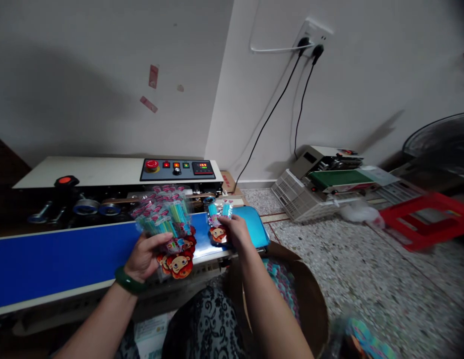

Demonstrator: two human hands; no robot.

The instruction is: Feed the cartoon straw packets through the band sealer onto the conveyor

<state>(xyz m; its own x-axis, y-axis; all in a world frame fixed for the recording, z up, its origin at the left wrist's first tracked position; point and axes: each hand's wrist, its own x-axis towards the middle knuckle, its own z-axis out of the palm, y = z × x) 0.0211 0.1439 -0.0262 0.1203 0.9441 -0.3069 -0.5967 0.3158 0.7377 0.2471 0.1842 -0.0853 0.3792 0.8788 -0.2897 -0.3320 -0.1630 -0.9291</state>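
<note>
My left hand (144, 257), with a green bangle on the wrist, grips a fanned bundle of clear packets (168, 224) that hold teal sticks and show cartoon faces at the bottom. My right hand (235, 232) holds a single such packet (219, 222) flat on the blue conveyor belt (60, 259) near its right end. Behind the belt stands the sealing machine (105, 172) with a control panel (177, 169), a red round button and a lit red display.
A round brown basket (310, 294) with more packets sits on the floor below my right arm. A second sealing machine (329, 174), a white crate (297, 199), a red frame (430, 219) and a fan (445, 144) lie to the right. Two black cables (288, 94) run to a wall socket.
</note>
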